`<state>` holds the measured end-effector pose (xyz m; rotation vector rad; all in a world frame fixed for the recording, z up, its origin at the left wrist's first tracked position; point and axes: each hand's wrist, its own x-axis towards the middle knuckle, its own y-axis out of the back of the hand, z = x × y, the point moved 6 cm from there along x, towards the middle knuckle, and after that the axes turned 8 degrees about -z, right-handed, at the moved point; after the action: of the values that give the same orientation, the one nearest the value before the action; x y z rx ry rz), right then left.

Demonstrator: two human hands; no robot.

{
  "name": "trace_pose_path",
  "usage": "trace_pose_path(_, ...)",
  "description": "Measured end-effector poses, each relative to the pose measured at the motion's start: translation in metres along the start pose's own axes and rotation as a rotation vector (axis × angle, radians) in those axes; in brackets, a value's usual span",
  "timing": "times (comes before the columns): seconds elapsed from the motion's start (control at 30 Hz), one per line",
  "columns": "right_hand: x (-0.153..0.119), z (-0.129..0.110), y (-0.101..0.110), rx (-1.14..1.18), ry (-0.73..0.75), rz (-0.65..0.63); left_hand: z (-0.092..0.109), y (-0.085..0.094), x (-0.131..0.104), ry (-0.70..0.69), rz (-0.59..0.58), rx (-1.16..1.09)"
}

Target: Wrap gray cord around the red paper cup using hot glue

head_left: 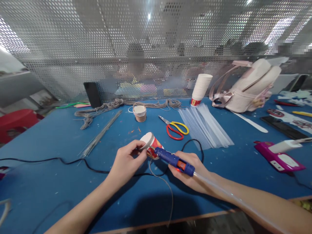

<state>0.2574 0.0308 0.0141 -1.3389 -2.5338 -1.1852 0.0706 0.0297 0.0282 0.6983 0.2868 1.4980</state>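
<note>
My left hand (130, 158) grips a red and white paper cup (158, 143) lying on its side, its white end turned up and left. A grey cord (168, 185) circles the cup near that end, and its loose tail trails down to the table's front edge. In my right hand (192, 170) is a blue hot glue gun (170, 158), with a long clear glue stick (216, 187) coming out of its back. The gun's nozzle meets the cup beside the cord, close to my left fingertips. Scissors (175, 127) with red and yellow handles lie open beyond.
A cord-wrapped small cup (139, 113), grey cord bundles (104, 107), thin wires (101, 133) and a phone (92, 94) stand or lie behind. Rightward are stacked paper cups (201, 87), clear strips (207, 126), a backpack (251, 86) and a purple power strip (279, 157). A black cable (95, 169) crosses the table.
</note>
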Motion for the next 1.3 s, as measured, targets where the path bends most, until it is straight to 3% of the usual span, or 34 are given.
trace_pose_path(0.27,0.0,0.004,0.002,0.024,-0.075,0.02,0.005,0.0,0.001,-0.041,-0.023,-0.027)
trace_pose_path(0.47,-0.005,-0.001,-0.006,0.005,0.025,-0.026,0.005,0.0,0.001,-0.036,-0.012,-0.015)
trace_pose_path(0.7,-0.001,0.0,0.002,-0.001,-0.001,0.032,0.005,0.001,0.0,-0.053,0.0,0.003)
trace_pose_path(0.97,-0.005,-0.004,-0.008,-0.04,0.049,-0.02,0.006,0.0,0.0,-0.033,0.016,0.016)
trace_pose_path(1.3,-0.003,-0.002,0.002,-0.05,0.043,0.033,0.006,0.001,0.0,-0.043,0.006,0.002)
